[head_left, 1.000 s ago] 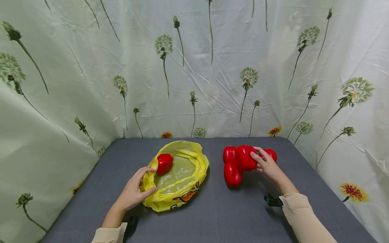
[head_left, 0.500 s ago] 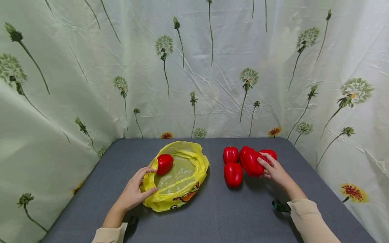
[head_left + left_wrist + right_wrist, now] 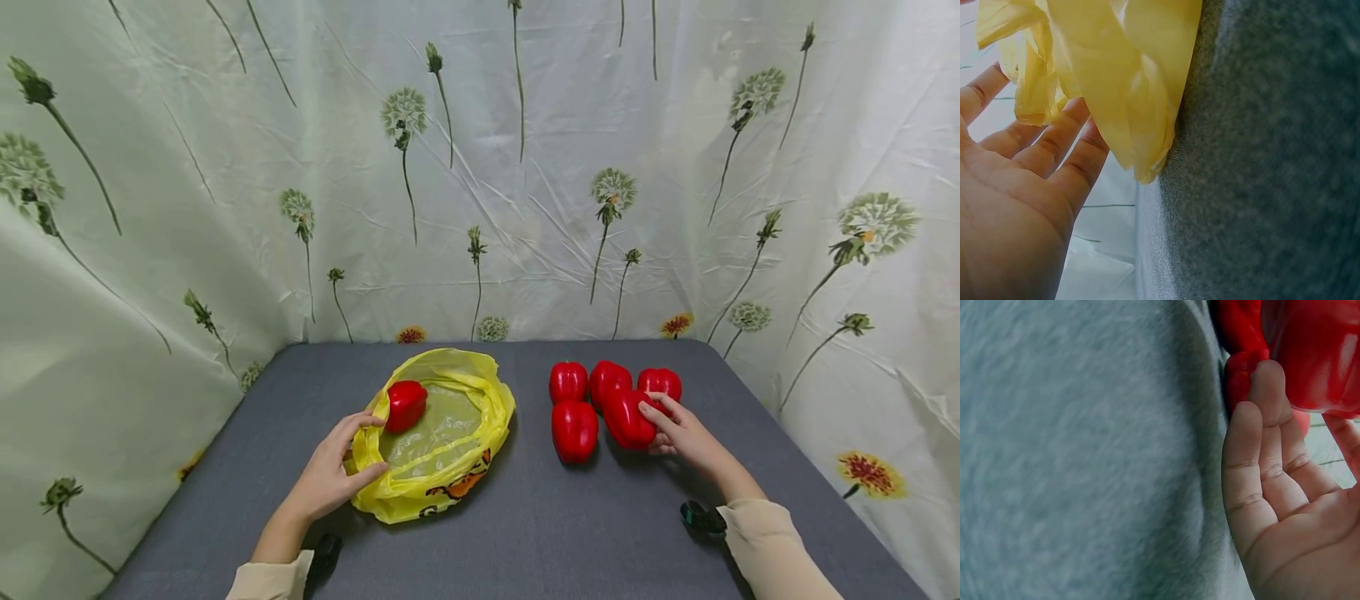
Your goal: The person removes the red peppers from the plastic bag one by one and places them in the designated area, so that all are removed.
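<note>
My right hand (image 3: 678, 429) grips a red bell pepper (image 3: 628, 419), thumb on top and fingers at its right side. In the right wrist view, that bell pepper (image 3: 1319, 356) fills the upper right corner above the fingers. Close around it lie several more red bell peppers (image 3: 574, 432). On the left, my left hand (image 3: 326, 475) holds the near-left rim of a yellow plastic bag (image 3: 495, 408), thumb and fingers apart. The left wrist view shows fingertips hidden behind the bag's plastic (image 3: 1129, 81). One red bell pepper (image 3: 407, 406) sits inside the bag's mouth at its left side.
A dark grey cloth-covered table (image 3: 495, 550) spreads under everything. White curtains (image 3: 525, 208) printed with dandelions stand behind and on both sides. Grey tabletop lies between the bag and the peppers.
My right hand has drawn its bell pepper nearer and slightly right, bringing another pepper behind it into view. The left hand and the bag have stayed put.
</note>
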